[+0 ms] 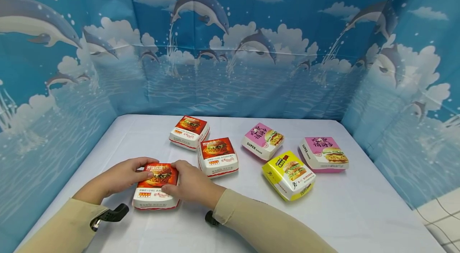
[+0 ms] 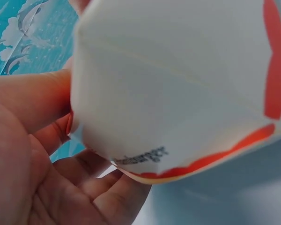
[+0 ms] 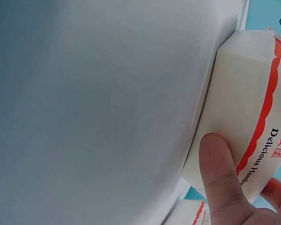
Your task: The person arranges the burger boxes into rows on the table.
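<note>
A red-and-white burger box (image 1: 156, 198) with a burger picture on its lid sits at the front left of the table, between both hands. My left hand (image 1: 116, 178) grips its left side, thumb over the lid. From the right, my right hand (image 1: 194, 183) holds it with the thumb across the lid. In the left wrist view the box's white side (image 2: 178, 84) fills much of the frame, fingers at its edge. The right wrist view shows a digit lying against the box's lower wall (image 3: 239, 89), below a red wavy trim. The box's underside is hidden.
Two more red-and-white boxes (image 1: 218, 157) (image 1: 189, 132) stand just behind my right hand. Farther right are a yellow burger box (image 1: 289, 176) and two pink ones (image 1: 263, 141) (image 1: 324, 155). A dolphin-print curtain (image 1: 230, 85) encloses the white-covered table (image 1: 244, 209) at the back and sides.
</note>
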{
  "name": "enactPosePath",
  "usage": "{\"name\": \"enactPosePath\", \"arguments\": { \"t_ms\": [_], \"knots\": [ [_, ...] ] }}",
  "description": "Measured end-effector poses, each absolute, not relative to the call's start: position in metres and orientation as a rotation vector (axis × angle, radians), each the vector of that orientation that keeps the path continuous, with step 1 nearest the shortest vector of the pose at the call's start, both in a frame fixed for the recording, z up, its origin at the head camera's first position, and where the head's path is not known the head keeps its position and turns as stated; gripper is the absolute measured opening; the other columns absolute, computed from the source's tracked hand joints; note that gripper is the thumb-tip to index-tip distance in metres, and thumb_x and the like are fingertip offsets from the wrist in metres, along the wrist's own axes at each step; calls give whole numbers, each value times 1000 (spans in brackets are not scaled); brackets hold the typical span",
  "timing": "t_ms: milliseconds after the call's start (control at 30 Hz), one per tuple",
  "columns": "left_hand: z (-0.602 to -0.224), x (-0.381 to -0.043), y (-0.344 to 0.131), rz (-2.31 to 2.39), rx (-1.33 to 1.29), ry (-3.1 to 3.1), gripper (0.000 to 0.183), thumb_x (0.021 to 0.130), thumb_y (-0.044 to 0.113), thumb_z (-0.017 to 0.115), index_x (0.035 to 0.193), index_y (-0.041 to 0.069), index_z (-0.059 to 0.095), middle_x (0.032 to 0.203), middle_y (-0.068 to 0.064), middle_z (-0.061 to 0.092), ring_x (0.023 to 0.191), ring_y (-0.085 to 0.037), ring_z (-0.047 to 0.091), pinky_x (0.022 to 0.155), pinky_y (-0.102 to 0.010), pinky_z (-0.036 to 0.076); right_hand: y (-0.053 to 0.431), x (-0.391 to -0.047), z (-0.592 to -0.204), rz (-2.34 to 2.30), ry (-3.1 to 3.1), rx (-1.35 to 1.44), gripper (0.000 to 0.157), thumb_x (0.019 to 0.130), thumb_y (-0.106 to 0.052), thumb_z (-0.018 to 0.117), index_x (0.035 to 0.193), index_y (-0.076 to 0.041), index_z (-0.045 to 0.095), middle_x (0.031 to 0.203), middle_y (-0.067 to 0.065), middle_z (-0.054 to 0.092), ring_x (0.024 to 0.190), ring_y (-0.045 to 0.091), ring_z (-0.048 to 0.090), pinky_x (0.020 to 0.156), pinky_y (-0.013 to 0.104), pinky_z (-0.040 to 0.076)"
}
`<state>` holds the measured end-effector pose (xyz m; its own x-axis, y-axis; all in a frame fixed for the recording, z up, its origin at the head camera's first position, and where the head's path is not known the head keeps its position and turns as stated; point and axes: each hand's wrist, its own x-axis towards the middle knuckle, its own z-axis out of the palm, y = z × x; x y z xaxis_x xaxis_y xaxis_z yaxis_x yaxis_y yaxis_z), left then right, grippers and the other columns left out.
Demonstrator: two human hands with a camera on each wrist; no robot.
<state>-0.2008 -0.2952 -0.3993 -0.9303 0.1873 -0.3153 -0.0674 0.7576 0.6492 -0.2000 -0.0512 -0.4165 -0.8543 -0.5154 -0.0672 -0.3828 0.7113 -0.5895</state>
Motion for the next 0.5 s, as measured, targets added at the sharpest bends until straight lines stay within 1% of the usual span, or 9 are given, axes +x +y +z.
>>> {"name": "enactPosePath", "arguments": {
  "t_ms": [200, 367, 500],
  "knots": [
    [-399, -199, -298, 978, 162, 2588, 63, 100, 47, 68, 153, 16, 54, 153, -19, 55, 131, -36, 55, 106, -62, 49, -50, -200, -419, -882, 2689, -709, 71, 90, -53, 81, 145, -18, 55, 133, -7, 65, 114, 4, 62, 103, 25, 53],
    [-399, -199, -299, 983, 155, 2568, 69, 98, 49, 70, 156, 16, 51, 154, -21, 53, 132, -37, 54, 105, -63, 49, -50, -200, -419, -885, 2683, -710, 71, 90, -54, 80, 146, -18, 54, 135, -7, 64, 115, 4, 62, 103, 25, 53],
    [-399, -200, -298, 977, 162, 2573, 69, 98, 49, 70, 156, 17, 50, 154, -21, 53, 131, -36, 54, 105, -62, 50, -50, -200, -418, -890, 2679, -703, 71, 90, -53, 80, 146, -18, 54, 135, -7, 64, 116, 5, 62, 104, 26, 53]
  ]
}}
